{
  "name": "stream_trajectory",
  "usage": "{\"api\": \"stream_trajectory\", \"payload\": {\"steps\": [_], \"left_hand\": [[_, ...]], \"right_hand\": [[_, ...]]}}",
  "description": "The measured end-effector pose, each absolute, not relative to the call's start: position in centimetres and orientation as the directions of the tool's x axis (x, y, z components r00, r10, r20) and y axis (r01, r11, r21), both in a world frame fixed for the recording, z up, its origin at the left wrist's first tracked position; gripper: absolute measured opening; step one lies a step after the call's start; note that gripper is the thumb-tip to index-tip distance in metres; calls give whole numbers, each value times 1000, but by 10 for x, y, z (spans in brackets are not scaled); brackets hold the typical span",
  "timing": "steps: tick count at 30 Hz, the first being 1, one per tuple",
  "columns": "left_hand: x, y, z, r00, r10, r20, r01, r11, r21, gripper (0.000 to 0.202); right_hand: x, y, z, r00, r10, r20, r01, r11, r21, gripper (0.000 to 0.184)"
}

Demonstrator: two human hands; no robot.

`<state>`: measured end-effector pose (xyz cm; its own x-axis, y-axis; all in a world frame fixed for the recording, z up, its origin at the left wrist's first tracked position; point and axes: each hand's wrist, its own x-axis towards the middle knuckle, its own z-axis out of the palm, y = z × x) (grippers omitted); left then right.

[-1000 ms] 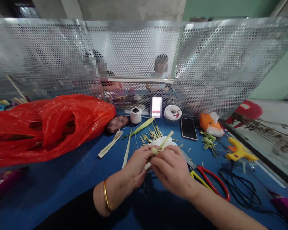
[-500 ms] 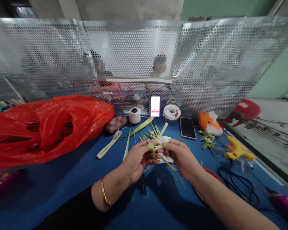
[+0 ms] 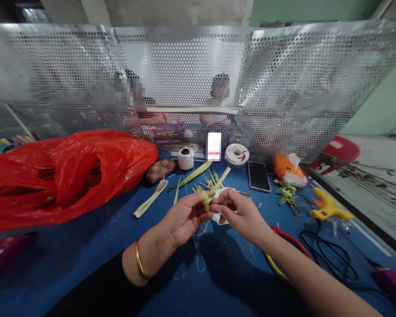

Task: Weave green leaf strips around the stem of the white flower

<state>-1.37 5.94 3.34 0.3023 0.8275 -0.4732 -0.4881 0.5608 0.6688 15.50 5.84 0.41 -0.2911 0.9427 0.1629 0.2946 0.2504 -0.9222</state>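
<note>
At centre, over the flat blue table (image 3: pixel 171 277), the bare left hand (image 3: pixel 186 220) w/ a thin gold bangle (image 3: pixel 139 260) has its grip pinched on a folded pale-green leaf strip (image 3: pixel 206 200), thumb against fingers. Fold sits right at the left fingertips; long axis of the free tail runs fwd & to the right, away from the wearer, tip up past the knuckles of the bare right hand (image 3: pixel 242 213). So left's nearer the fold, right's nearer the tip. Right hand is just beside, thumb & index curled in close to the left fingertips; can't tell if its grip's together on the strip's lower end, contact's hidden. Btwn & below the hands: a crumpled white sheet (image 3: pixel 219 219); beyond it, a loose heap of thin pale-green scraps (image 3: pixel 211 178). Nearer the wearer, a loop of fine white thread (image 3: pixel 200 264).
</note>
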Motion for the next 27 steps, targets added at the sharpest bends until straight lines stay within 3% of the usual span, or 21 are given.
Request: {"api": "stream_trajectory", "payload": {"steps": [3,7,10,13,15,17,21,24,27], "left_hand": [[-14,60,36,253,824,-506,-514,558,651,14],[-12,59,36,191,827,-529,-515,543,664,12],[-10,59,32,202,843,-499,-468,530,707,8],[-9,60,28,233,834,-500,-430,549,717,7],[-9,61,27,254,814,-523,-414,580,701,11],[-8,61,27,268,804,-530,-404,594,696,11],[-6,56,28,243,852,-464,-335,522,784,4],[-4,51,27,231,891,-392,-214,439,872,7],[-4,49,25,263,899,-349,-146,395,907,12]], "right_hand": [[158,57,3,-368,866,339,480,489,-728,4],[162,59,2,-543,576,612,544,796,-267,12],[165,59,5,-641,379,667,510,860,1,18],[166,58,6,-734,285,616,466,872,152,21],[165,57,5,-762,263,591,434,885,166,23],[163,56,6,-708,275,651,442,891,104,22],[160,54,11,-447,449,774,500,842,-201,14],[158,54,15,-398,578,712,507,786,-355,11],[157,54,14,-417,641,645,552,742,-380,15]]}}
